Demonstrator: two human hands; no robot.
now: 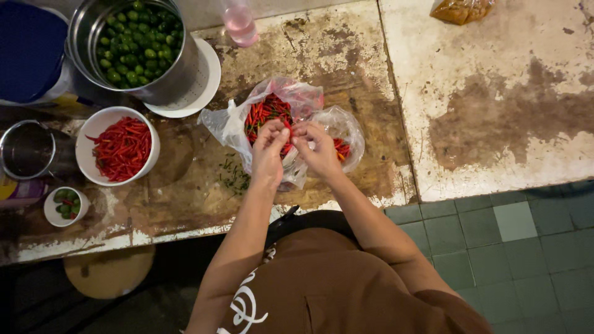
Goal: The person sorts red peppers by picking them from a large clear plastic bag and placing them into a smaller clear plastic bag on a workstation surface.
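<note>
Between your two hands, right over the mouth of the crumpled clear plastic bag of red chillies point(270, 111), sits the one small red chilli point(287, 128) you are working on. It lies directly under both sets of fingertips, so neither hand has to travel: your left hand point(270, 154) pinches it from the left side and your right hand point(320, 151) meets it from the right, the fingers of both drawn narrow and closed onto it. Its long axis is mostly hidden by your fingers, so I cannot tell which way it runs. Both hands are about equally near; the left covers slightly more of it.

The bag rests on the stained, worn tabletop point(346, 62), with loose green stem scraps point(234, 175) just beside its left edge. I count one bag, though it bulges into two lobes, the right lobe point(344, 145) holding a few more chillies.

Further left you have one white round bowl of red chillies point(117, 147), near the bag but apart from it. Beyond that are one small white cup of green pieces point(65, 206), one empty steel pot point(28, 149), and one large steel pot of green chillies point(139, 46) standing on a white plate. One pink bottle point(238, 21) stands at the far edge.
</note>
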